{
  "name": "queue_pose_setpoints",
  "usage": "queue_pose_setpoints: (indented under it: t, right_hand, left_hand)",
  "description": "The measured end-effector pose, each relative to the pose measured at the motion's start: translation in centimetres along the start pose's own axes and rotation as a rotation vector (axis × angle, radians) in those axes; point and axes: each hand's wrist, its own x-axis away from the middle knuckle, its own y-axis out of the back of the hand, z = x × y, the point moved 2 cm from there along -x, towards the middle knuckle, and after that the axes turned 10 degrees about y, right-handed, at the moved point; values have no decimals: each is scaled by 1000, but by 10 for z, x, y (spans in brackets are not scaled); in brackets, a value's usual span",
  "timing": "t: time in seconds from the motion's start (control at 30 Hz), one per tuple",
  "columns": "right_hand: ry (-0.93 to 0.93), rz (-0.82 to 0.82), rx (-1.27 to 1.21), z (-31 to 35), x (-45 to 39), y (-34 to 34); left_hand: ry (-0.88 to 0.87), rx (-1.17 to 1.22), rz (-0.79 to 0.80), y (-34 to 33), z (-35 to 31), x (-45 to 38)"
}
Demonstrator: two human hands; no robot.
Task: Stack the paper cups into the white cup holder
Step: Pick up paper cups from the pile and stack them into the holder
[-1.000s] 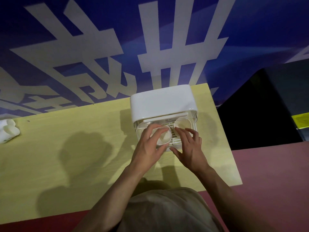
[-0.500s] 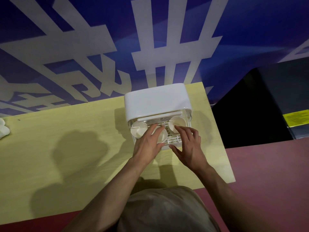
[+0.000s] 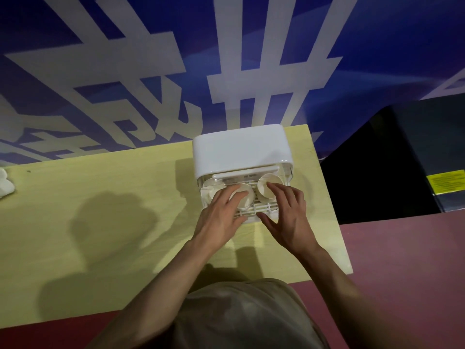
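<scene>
White cup holder (image 3: 239,147); seemingly three cups (image 3: 266,188)

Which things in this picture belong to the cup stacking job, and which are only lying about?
Belong to the job:
- white cup holder
- middle paper cup under the left hand
- right paper cup, touched by the right hand
- left paper cup in the tray

Only lying about:
- white object at the table's far left edge
- black cabinet
</scene>
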Motion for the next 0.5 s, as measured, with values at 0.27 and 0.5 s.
queue_pose_setpoints:
  t: [0.27,0.5]
  right_hand:
    - [141,16,-148,74,-24,-19]
    - [308,156,-209,169,-67,-88]
  left_hand:
    - [141,195,-162,61,70,77]
    - [426,322,-287,112,199,133]
